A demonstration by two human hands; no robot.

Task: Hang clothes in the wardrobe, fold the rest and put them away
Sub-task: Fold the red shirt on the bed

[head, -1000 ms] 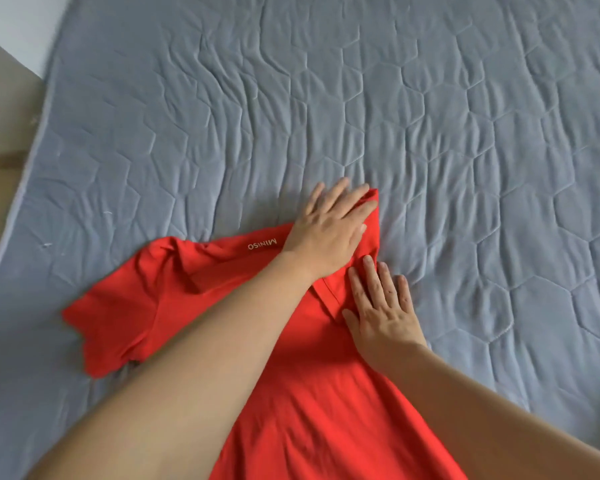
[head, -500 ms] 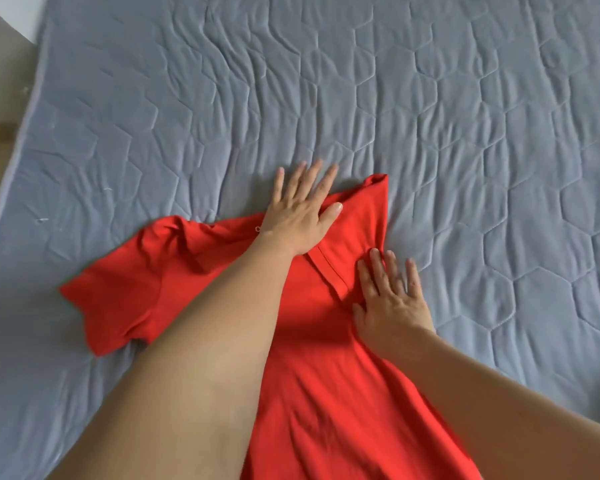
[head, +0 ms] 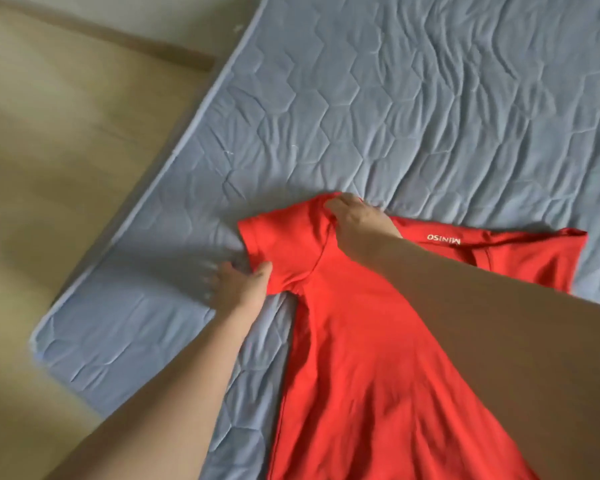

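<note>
A red polo shirt (head: 371, 341) with "MINISO" printed at its neck lies flat on the grey-blue quilted mattress (head: 395, 116). Its body runs toward me and one short sleeve points left. My right hand (head: 352, 221) reaches across the shirt and grips a fold of fabric at the shoulder with curled fingers. My left hand (head: 238, 284) is at the sleeve's hem: the thumb lies on top of the cloth and pinches its corner, while the blurred fingers spread on the mattress beside it. The shirt's right side is folded inward; my right forearm hides part of it.
The mattress lies on a tan floor (head: 66, 168), its near left corner (head: 40, 337) close to my left arm. A brown skirting strip (head: 118, 36) runs along the far left. Bare quilted surface stretches beyond and to the right of the shirt.
The view swung left. Both hands left the collar area: my right hand moved to the left shoulder and took hold of it, and my left hand went to the sleeve hem.
</note>
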